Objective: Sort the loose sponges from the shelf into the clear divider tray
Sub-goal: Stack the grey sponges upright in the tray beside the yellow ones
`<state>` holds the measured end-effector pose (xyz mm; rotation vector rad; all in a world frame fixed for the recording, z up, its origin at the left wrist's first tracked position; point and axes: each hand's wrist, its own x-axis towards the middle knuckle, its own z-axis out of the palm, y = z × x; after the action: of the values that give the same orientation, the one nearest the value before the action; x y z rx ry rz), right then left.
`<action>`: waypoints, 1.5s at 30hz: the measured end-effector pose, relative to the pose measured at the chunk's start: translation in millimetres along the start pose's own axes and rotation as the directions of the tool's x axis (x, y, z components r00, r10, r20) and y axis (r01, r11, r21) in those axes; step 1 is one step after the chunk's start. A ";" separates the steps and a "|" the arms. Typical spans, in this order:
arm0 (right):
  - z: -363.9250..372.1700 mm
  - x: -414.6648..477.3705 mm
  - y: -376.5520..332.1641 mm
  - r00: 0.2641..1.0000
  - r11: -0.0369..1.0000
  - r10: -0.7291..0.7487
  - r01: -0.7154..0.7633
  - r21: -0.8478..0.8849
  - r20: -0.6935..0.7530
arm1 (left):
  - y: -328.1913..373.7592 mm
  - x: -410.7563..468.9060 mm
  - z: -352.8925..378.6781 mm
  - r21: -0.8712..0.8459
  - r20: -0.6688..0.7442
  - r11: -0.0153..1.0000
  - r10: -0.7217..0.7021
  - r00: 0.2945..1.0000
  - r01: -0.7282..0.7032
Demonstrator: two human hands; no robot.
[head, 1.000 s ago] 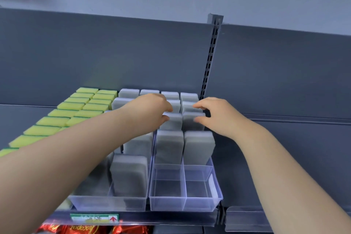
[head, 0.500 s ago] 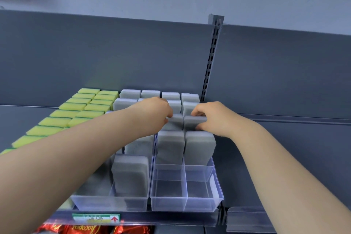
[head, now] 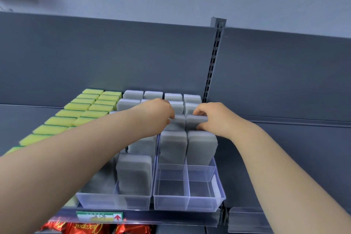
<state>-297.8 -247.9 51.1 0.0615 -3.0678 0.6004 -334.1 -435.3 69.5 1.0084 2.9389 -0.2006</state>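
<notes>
1. While both arms reach over the shelf (head: 171, 219), the right hand (head: 214, 118) grips the top edge of a gray sponge (head: 196, 122), thumb in front and fingers behind.
2. This sponge stands upright in the right column of the clear tray (head: 188, 204), just behind the nearest sponge of that column.
3. The left hand (head: 157, 114) is curled against the next sponge (head: 178, 122), at 9 o'clock from the first; whether it holds it, I cannot tell.
4. Yellow sponges (head: 91, 106) lie in rows at 9 o'clock from the tray.
</notes>
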 end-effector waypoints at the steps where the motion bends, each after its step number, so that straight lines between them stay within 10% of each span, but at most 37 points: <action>1: -0.2 0.0 -0.3 1.000 1.000 0.001 -0.001 0.001 0.003 | -0.4 -0.2 -0.1 -0.003 0.004 1.000 -0.003 1.000 0.003; 14: -10.8 -14.2 -9.0 0.993 0.995 -0.018 0.006 -0.104 -0.113 | -19.1 -48.4 -15.0 -0.105 -0.220 0.994 -0.009 0.975 -0.014; 29: 16.4 -54.3 -90.9 0.931 0.941 -0.328 0.337 0.034 -0.160 | -52.2 -133.5 18.6 -0.090 -0.477 0.996 -0.017 0.879 -0.030; 36: 43.8 -74.0 -116.9 0.904 0.907 -0.421 0.420 0.032 0.078 | -41.8 -148.4 22.7 -0.182 -0.315 0.981 -0.120 0.941 0.064; 45: 54.2 -73.3 -113.3 0.904 0.904 -0.427 0.426 0.035 0.027 | -38.9 -156.0 24.6 -0.196 -0.326 0.979 -0.122 0.937 0.059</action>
<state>-220.2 -370.6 41.9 0.7303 -2.9257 0.6134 -235.1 -564.0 60.1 0.9660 3.2317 0.2664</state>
